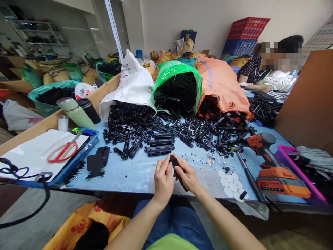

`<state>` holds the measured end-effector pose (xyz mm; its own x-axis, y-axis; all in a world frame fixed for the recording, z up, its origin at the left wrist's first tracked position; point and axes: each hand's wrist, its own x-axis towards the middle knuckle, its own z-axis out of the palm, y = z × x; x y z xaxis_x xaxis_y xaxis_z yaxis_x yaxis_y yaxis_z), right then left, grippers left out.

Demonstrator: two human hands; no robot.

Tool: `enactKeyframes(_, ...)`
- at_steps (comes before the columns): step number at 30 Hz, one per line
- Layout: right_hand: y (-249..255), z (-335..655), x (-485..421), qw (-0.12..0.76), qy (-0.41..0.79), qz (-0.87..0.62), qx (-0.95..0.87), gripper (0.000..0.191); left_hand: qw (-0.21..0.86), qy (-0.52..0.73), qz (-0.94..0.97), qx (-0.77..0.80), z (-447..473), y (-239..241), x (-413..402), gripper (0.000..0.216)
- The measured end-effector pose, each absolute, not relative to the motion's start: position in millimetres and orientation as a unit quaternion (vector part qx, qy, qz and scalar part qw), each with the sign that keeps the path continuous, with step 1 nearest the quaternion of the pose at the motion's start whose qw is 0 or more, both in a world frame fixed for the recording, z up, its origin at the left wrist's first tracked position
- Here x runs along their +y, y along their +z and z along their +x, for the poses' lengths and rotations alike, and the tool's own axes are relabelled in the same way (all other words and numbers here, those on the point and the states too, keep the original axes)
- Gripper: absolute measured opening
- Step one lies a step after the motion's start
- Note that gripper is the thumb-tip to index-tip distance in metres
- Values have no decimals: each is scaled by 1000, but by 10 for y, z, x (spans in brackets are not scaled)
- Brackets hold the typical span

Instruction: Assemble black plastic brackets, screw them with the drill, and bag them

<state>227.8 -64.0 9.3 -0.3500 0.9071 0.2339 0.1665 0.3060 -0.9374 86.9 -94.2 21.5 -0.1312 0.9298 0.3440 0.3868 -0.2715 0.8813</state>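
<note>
The left hand (163,182) and the right hand (189,176) met at the centre of the frame, just below the middle, above the near edge of a light-blue work surface (117,178). The fingers of both were closed, pinching a narrow black part (174,160) between them; its lower end slanted down under the right hand. Just beyond the fingertips, three long black slotted pieces (160,143) lay side by side, and loose silvery metal pins (191,130) were scattered to their right.

Across the middle of the frame a white woven sack (132,83), a bright green plastic bag (170,69) and an orange woven sack (223,83) lay with their mouths toward the hands, black parts inside them. At the lower right were white round discs (229,183), a dark-handled hammer (249,175) and an orange-and-black cordless drill (282,184). At the left, scissors with red-rimmed handles (63,152) lay on a white sheet (36,152) in a blue plastic basket (94,139). A person in a dotted dark top (251,69) sat at the upper right.
</note>
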Motion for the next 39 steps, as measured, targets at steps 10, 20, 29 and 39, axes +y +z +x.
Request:
enactKeyframes(10,-133,2161,-662,363,355,-438,-741,46,279,500,579,580,906,-64,-915,36)
enactKeyframes(20,103,3598,1247,62,-58,-779,-622,39,116,132,893,415,873,-2,-707,40)
enactKeyframes(29,-28,3763,1444,-17,-47,-670,-741,31,30,52,885,462,751,-89,-666,33)
enactKeyframes(39,375,3741,336,1,-20,-403,-915,25,122,61,878,458,812,-130,-647,35)
